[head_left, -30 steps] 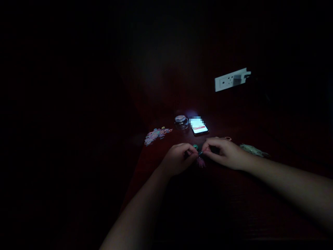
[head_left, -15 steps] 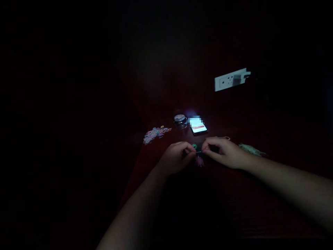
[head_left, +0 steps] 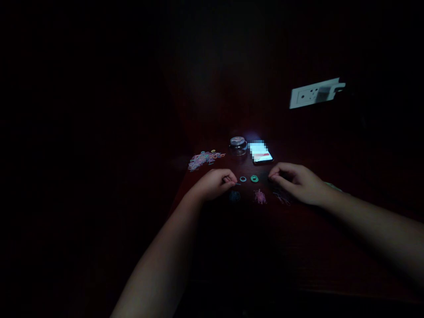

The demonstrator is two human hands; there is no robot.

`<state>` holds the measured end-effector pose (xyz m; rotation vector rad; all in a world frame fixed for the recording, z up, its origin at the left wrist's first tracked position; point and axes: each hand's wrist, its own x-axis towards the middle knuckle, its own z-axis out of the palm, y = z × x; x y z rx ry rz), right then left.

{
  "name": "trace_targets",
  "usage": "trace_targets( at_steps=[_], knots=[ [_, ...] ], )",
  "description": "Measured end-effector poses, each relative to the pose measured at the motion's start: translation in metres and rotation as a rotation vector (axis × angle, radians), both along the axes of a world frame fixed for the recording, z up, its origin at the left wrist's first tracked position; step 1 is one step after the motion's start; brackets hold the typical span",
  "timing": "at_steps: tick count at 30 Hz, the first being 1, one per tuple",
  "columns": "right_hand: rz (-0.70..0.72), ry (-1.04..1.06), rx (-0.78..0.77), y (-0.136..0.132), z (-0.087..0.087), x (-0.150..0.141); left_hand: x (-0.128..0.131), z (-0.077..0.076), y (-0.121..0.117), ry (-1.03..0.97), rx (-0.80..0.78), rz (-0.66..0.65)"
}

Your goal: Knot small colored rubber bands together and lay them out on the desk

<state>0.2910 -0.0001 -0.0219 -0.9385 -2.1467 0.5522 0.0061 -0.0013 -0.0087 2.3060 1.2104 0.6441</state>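
Passage lies between left hand (head_left: 218,183) and right hand (head_left: 297,182), above the green ring (head_left: 255,181); a clear round jar (head_left: 238,145) and lit rectangular phone (head_left: 261,152) bar the far side.

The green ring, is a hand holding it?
No, the green ring lies between the left hand and the right hand, touching neither.
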Motion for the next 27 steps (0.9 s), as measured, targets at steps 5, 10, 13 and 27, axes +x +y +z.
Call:
trace_targets(
  at_steps=[5,10,13,27],
  knots=[
    [-0.007,0.019,0.007,0.0009,-0.0005,-0.0009,0.0052,-0.0013,-0.0005,-0.001,0.008,0.015],
    [-0.005,0.018,0.012,0.0002,0.0001,-0.0019,0.0058,-0.0018,-0.0010,0.015,0.024,0.013],
    [-0.014,0.011,0.007,-0.0004,0.0004,-0.0019,0.0048,-0.0010,-0.0017,0.027,0.050,0.018],
    [0.013,0.018,0.029,0.0007,0.0011,-0.0025,0.0036,0.0015,-0.0044,-0.013,0.031,-0.007]
  ],
)
